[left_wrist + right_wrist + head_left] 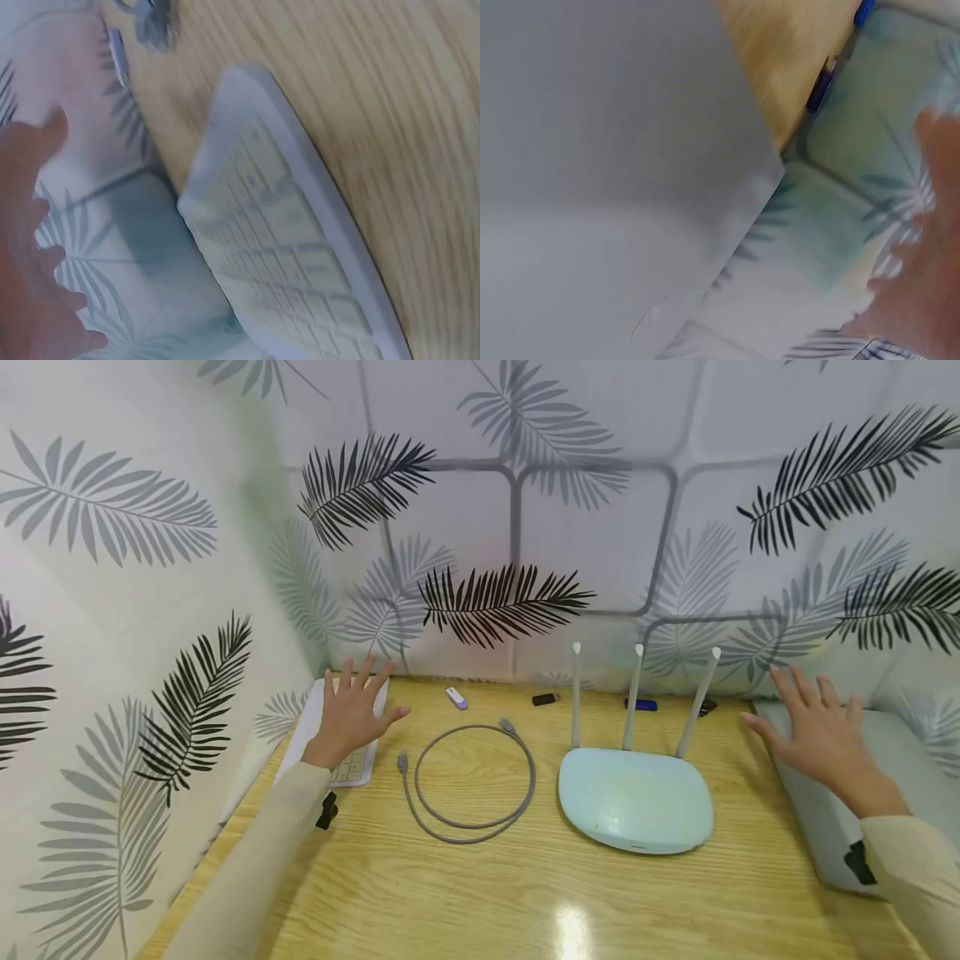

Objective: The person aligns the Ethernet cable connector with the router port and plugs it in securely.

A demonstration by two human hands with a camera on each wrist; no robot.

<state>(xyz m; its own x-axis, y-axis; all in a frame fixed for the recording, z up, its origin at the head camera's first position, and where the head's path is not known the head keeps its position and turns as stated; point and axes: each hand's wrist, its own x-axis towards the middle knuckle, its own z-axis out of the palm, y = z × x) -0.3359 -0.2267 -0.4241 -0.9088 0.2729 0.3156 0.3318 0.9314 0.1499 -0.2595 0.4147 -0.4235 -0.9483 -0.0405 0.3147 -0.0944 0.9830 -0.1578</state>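
My left hand hovers with fingers spread over a white keyboard at the left of the table. The left wrist view shows the keyboard's pale keys up close, with the hand apart from them at the left edge. My right hand, fingers also spread, is above a flat grey slab that looks like a closed laptop. In the right wrist view its smooth surface fills the left side, the hand standing off to the right. Neither hand holds anything.
Between the hands lie a looped grey network cable and a pale blue router with three upright antennas. Behind them are a white-and-purple USB stick, a black one, a blue one and a small dark item. Leaf-patterned cloth backs the table.
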